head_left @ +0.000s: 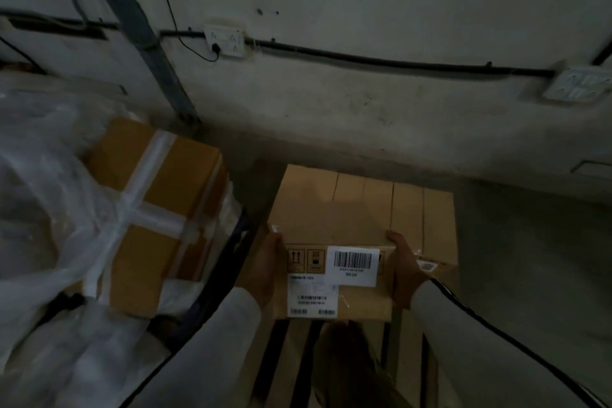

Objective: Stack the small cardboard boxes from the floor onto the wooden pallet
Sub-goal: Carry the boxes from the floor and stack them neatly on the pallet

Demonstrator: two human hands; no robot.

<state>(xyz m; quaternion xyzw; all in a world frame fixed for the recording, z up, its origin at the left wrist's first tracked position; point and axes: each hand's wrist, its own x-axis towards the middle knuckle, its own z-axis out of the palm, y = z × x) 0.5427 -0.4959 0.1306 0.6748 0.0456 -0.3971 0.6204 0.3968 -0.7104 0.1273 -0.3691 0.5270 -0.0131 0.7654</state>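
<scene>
Head view: we are holding 1 small cardboard box between 2 hands, the left hand clasping its left side and the right hand its right, fingers curled over the top edge. The box is showing above the wooden pallet, just in front of a row of boxes.

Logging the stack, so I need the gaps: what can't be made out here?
Head view only:
- Slatted wooden pallet: mostly hidden by the held small brown cardboard box, cut by the bottom edge.
- Print on its white label: blurred, too small.
- Left hand and right hand: fingers hidden behind the box's sides.
</scene>
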